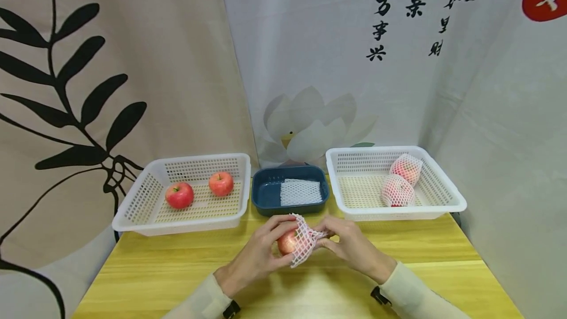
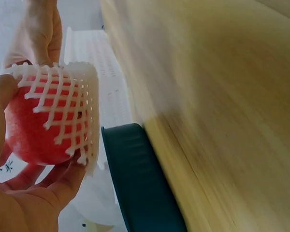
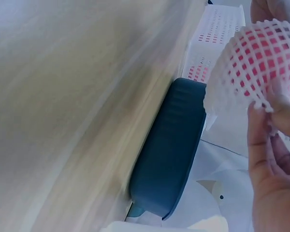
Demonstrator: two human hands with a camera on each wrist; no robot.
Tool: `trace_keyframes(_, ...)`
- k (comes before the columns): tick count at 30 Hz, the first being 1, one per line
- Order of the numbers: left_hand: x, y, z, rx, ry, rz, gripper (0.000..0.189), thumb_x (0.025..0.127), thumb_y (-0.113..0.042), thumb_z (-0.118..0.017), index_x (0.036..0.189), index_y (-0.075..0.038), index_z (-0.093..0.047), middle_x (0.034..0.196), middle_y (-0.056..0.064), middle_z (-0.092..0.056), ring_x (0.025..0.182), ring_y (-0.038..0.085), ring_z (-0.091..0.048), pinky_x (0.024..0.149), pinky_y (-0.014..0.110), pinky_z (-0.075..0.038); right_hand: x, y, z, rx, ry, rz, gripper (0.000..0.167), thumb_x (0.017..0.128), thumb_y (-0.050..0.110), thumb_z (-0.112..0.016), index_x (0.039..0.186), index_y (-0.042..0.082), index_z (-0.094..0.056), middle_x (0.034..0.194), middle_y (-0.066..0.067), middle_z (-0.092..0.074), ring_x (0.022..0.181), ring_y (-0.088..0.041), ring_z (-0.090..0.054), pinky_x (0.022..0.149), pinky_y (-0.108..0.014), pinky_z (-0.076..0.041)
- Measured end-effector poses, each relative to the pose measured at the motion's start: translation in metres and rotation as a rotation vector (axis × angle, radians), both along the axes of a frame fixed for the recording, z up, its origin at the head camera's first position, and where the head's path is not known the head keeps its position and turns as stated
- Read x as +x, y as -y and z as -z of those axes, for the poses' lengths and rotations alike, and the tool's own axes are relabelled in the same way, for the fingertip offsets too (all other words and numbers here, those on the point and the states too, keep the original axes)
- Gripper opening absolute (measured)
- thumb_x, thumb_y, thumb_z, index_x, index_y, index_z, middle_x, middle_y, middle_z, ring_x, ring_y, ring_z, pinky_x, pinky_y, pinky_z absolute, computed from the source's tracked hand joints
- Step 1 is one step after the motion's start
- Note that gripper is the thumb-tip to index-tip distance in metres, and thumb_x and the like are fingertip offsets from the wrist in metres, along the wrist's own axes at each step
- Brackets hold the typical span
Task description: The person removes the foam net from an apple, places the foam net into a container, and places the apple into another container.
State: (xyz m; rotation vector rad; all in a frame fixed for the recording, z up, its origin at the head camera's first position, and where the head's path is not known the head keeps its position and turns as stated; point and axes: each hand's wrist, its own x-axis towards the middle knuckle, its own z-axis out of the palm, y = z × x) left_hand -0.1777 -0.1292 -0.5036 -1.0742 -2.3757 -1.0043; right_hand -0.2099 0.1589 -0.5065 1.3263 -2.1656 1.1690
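Above the near part of the counter point(image 1: 319, 294), I have an apple point(image 1: 287, 242) in the left hand point(image 1: 259, 245), its fingers curled round the bare side, while the right hand point(image 1: 350, 245) has its fingers pinching the gathered end of a white net point(image 1: 305, 242). The net covers only part of the apple, so I judge the sleeving step to be midway. The next move, I think, calls for easing the net's open edge over the bare skin, the left fingers yielding without dropping the apple.
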Motion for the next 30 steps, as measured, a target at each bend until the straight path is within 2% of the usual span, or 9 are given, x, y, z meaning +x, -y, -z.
trace_keyframes(3,0.001,0.003,-0.002,0.0,-0.002,-0.023,0.067,0.085,-0.005,-0.102,0.146,-0.004,-0.075,0.154,0.019,-0.07,0.131,0.034,-0.079,0.105,0.034,-0.07,0.0,-0.002,-0.001,-0.001,-0.029,0.033,0.029,0.087,0.001,-0.097,0.106,0.011,-0.077,0.1,0.002,-0.082,0.087,-0.008,-0.078,0.082,-0.017,-0.066)
trace_keyframes(5,0.0,0.005,-0.003,0.004,-0.011,-0.038,0.065,0.086,-0.006,-0.102,0.144,-0.004,-0.075,0.154,0.018,-0.07,0.13,0.033,-0.079,0.104,0.033,-0.07,0.0,-0.003,-0.002,0.017,-0.045,0.072,0.027,0.088,0.003,-0.098,0.102,0.013,-0.077,0.101,0.002,-0.081,0.089,-0.008,-0.078,0.083,-0.019,-0.067)
trace_keyframes(10,-0.001,0.009,-0.006,0.012,-0.037,-0.05,0.063,0.087,-0.011,-0.104,0.143,-0.006,-0.076,0.152,0.016,-0.071,0.131,0.033,-0.078,0.104,0.033,-0.07,0.001,-0.008,-0.006,0.069,-0.085,0.182,0.034,0.085,0.006,-0.104,0.09,0.018,-0.072,0.128,-0.007,-0.082,0.115,-0.025,-0.083,0.101,-0.04,-0.071)
trace_keyframes(13,-0.002,0.011,-0.006,0.017,-0.042,-0.051,0.064,0.088,-0.014,-0.105,0.144,-0.007,-0.075,0.151,0.015,-0.071,0.132,0.033,-0.077,0.103,0.031,-0.07,0.0,-0.01,-0.01,0.065,-0.085,0.181,0.039,0.083,0.002,-0.104,0.088,0.019,-0.069,0.139,-0.012,-0.081,0.123,-0.031,-0.083,0.107,-0.04,-0.069)
trace_keyframes(15,-0.002,0.012,-0.006,0.021,-0.033,-0.056,0.065,0.088,-0.015,-0.105,0.145,-0.009,-0.075,0.152,0.014,-0.07,0.133,0.032,-0.076,0.104,0.03,-0.069,0.0,-0.01,-0.013,0.054,-0.073,0.151,0.035,0.085,-0.001,-0.101,0.094,0.017,-0.072,0.139,-0.013,-0.082,0.119,-0.027,-0.084,0.103,-0.031,-0.069)
trace_keyframes(18,-0.002,0.012,-0.007,0.024,-0.015,-0.06,0.064,0.089,-0.017,-0.104,0.146,-0.01,-0.075,0.152,0.014,-0.07,0.133,0.03,-0.075,0.103,0.029,-0.069,0.0,-0.01,-0.018,0.054,-0.062,0.092,0.036,0.089,-0.006,-0.096,0.117,0.01,-0.079,0.135,-0.012,-0.083,0.106,-0.019,-0.084,0.094,-0.023,-0.068)
trace_keyframes(22,-0.001,0.013,-0.007,0.02,-0.002,-0.055,0.064,0.09,-0.021,-0.104,0.146,-0.011,-0.075,0.153,0.012,-0.069,0.134,0.029,-0.075,0.103,0.03,-0.07,0.001,-0.009,-0.022,0.087,-0.091,0.043,0.06,0.091,-0.011,-0.091,0.146,0.005,-0.074,0.135,-0.007,-0.083,0.107,-0.015,-0.08,0.092,-0.031,-0.07)
trace_keyframes(25,0.0,0.013,-0.006,0.026,-0.004,-0.049,0.064,0.09,-0.022,-0.105,0.145,-0.012,-0.075,0.153,0.01,-0.069,0.134,0.028,-0.075,0.103,0.03,-0.07,0.002,-0.007,-0.023,0.102,-0.124,0.019,0.061,0.092,-0.011,-0.09,0.148,0.009,-0.075,0.133,-0.003,-0.083,0.11,-0.015,-0.079,0.09,-0.032,-0.068)
trace_keyframes(30,0.001,0.014,-0.005,0.042,-0.01,-0.051,0.063,0.088,-0.017,-0.103,0.145,-0.01,-0.075,0.151,0.013,-0.071,0.13,0.028,-0.077,0.1,0.03,-0.07,0.0,-0.003,-0.021,0.078,-0.155,-0.007,0.043,0.093,-0.001,-0.095,0.132,0.013,-0.082,0.119,0.001,-0.081,0.101,-0.011,-0.076,0.088,-0.021,-0.063)
